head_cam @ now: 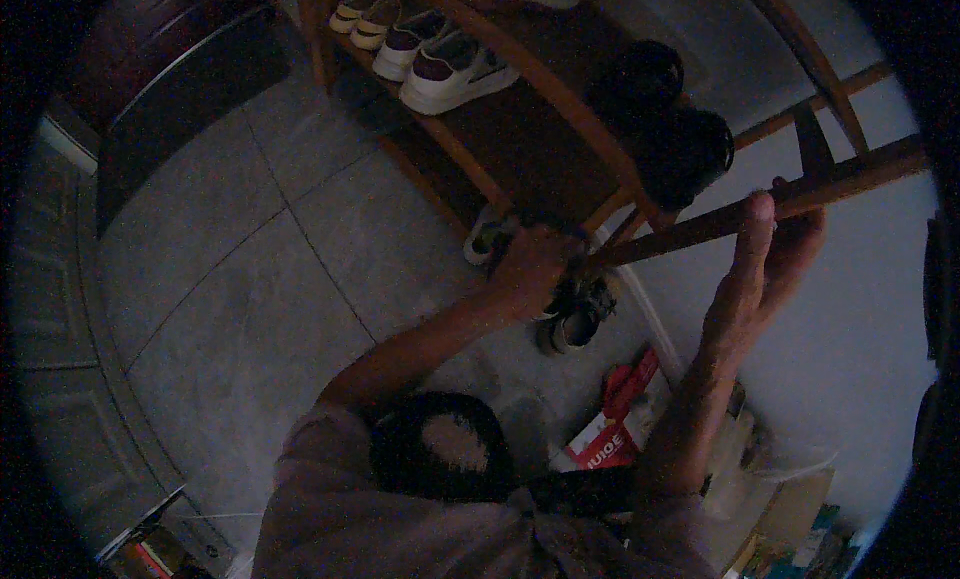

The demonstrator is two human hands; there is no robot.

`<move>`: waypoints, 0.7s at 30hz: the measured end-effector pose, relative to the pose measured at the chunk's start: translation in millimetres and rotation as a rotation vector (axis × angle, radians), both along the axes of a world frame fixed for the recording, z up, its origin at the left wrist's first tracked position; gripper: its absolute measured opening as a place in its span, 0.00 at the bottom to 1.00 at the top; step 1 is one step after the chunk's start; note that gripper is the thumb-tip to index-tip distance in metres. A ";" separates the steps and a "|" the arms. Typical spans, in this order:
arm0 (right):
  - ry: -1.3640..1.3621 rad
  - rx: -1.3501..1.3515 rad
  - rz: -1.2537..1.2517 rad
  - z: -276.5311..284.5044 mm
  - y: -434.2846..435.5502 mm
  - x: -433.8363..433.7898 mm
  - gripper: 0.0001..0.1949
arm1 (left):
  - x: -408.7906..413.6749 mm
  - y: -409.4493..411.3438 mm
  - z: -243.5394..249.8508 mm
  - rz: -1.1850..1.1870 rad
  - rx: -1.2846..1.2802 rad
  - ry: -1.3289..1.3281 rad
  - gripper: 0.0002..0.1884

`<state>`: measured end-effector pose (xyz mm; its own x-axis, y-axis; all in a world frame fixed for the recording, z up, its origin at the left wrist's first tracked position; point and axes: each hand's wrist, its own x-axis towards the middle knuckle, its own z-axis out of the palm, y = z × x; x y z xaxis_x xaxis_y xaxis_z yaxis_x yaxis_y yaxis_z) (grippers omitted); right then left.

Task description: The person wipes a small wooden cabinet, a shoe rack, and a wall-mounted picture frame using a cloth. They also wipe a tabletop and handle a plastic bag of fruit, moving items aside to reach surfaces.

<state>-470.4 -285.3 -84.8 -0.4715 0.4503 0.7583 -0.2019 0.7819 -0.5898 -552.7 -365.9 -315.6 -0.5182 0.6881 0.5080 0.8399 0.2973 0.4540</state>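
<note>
A wooden shoe rack point(555, 106) stands before me with shoes on its shelves. My right hand point(765, 249) is on the rack's upright post point(697, 230), its thumb on the near side and fingers behind. My left hand point(536, 260) is low by the rack's bottom end, with dark shoes about it; the dim light hides whether it grips one. A light shoe point(484, 241) lies just left of that hand, and a dark shoe point(574, 327) is on the floor below it. White sneakers point(442, 72) and small yellowish shoes point(360, 20) stand on a shelf, black footwear point(667, 121) higher up.
A red and white bag point(607, 436) with printing lies on the tiled floor point(300, 279) near the wall. Cardboard point(787, 511) and other items are at the lower right. A dark mat point(187, 121) lies at the upper left, and a box-like item point(150, 549) at the lower left.
</note>
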 end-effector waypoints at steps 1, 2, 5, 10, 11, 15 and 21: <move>0.020 0.021 -0.012 1.0 1.8 -5.6 0.22 | 3.6 0.2 -4.7 -0.035 0.089 -0.016 0.18; 0.039 0.042 -0.025 1.3 3.5 -9.3 0.20 | 3.3 0.9 -9.3 -0.070 0.178 -0.031 0.18; 0.056 0.186 0.004 -9.5 18.1 -13.8 0.14 | -23.4 -5.4 -20.9 0.060 -0.032 0.160 0.21; 0.031 0.376 -0.032 -11.8 24.0 -18.1 0.12 | -124.2 -33.1 -34.6 0.591 -0.077 0.345 0.21; 0.024 0.337 -0.029 -13.0 27.4 -14.5 0.12 | -123.3 -30.7 -19.9 0.594 -0.147 0.310 0.22; 0.048 0.257 -0.025 -18.2 29.2 -13.3 0.11 | -126.4 -12.4 13.7 0.654 -0.374 -0.045 0.21; 0.017 0.239 0.002 -16.3 27.6 -11.8 0.11 | -201.4 48.6 -31.3 0.577 0.000 -0.354 0.15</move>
